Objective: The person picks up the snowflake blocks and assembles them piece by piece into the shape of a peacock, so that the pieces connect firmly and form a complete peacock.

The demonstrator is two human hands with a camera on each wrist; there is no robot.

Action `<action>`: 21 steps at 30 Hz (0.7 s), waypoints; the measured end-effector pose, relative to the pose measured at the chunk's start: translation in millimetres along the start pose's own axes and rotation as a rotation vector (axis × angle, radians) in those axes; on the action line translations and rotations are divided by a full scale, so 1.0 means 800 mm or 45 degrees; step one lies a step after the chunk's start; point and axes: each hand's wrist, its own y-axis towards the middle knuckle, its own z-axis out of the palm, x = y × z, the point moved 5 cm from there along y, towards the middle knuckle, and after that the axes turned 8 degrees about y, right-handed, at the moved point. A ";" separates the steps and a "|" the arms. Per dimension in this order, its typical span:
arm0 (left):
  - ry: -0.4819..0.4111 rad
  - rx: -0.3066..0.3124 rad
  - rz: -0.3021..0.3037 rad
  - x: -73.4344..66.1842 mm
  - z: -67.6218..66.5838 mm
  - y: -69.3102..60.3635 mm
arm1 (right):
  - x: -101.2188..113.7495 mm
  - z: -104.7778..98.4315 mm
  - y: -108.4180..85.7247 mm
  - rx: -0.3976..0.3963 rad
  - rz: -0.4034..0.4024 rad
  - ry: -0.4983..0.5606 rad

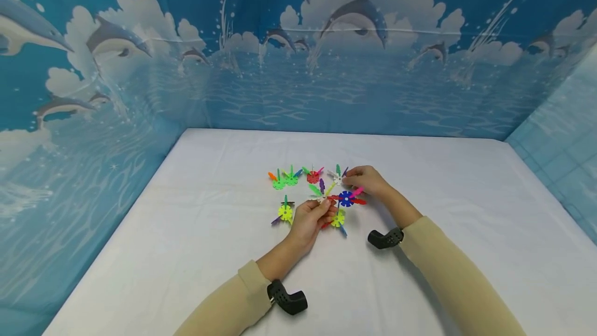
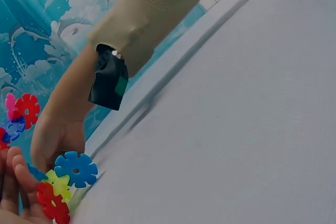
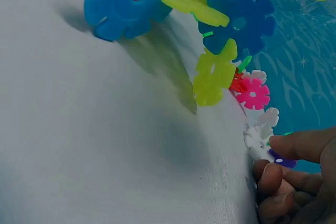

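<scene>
My left hand (image 1: 305, 222) pinches a joined group of plastic snowflake discs between thumb and fingers. That group includes a dark blue disc (image 1: 346, 199) with red and pink discs slotted in, and a yellow disc (image 1: 338, 218). In the left wrist view, a blue disc (image 2: 76, 169) and a red disc (image 2: 52, 203) stick out beside the fingers. My right hand (image 1: 368, 179) is farther back, pinching the edge of a white snowflake disc cluster (image 1: 338, 179). Its purple disc (image 3: 283, 159) shows between thumb and index finger in the right wrist view.
Left of the hands lie two green disc clusters (image 1: 279, 182) (image 1: 291, 178) and a yellow cluster (image 1: 285, 213). A red cluster (image 1: 313, 176) sits beside the white one. White cloth (image 1: 210, 253) covers the table; a dolphin-print curtain (image 1: 298, 97) stands behind.
</scene>
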 end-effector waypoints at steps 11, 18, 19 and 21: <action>0.018 0.002 0.016 0.000 0.000 0.000 | 0.003 0.004 0.008 -0.017 0.093 -0.036; 0.029 0.002 0.030 0.000 0.000 0.000 | 0.009 -0.002 -0.016 -0.048 0.130 0.221; 0.029 0.001 0.031 0.000 0.000 0.000 | 0.012 -0.003 -0.022 -0.049 0.123 0.276; 0.032 -0.004 0.033 0.000 -0.001 0.000 | 0.018 -0.004 -0.033 -0.045 0.110 0.390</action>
